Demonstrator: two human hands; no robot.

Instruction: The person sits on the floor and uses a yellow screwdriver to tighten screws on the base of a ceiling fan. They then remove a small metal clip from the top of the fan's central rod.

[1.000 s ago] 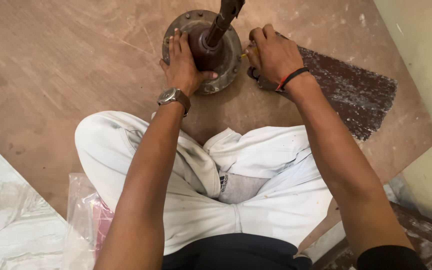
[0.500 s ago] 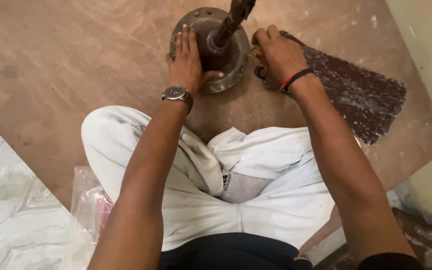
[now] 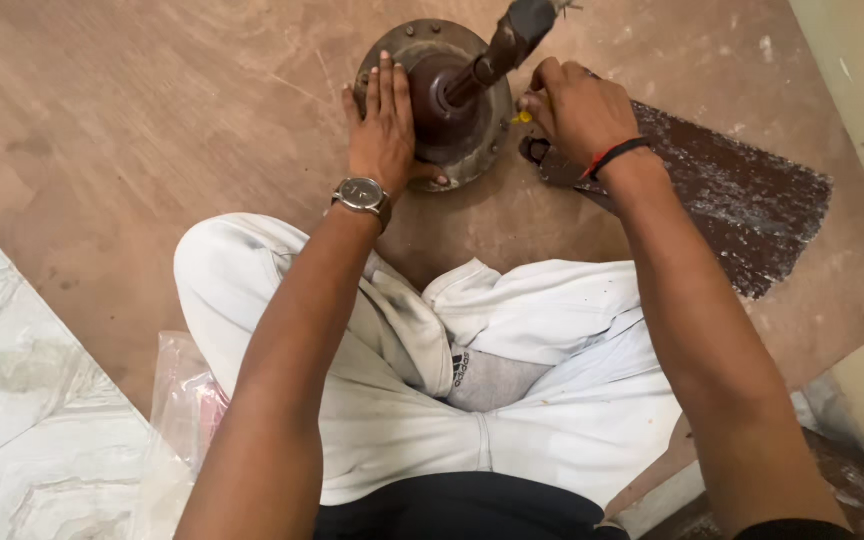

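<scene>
Left hand (image 3: 384,128) now flatter on rusty hub (image 3: 432,100)

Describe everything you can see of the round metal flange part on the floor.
The round flange is a rusty brown metal disc with small bolts around its rim and a raised hub at the middle. It lies flat on the brown board floor. A dark shaft rises tilted from the hub and leaves the picture at the top. The left hand presses flat on its near left side; the right hand works at its right edge, pinching something small and yellow.
</scene>
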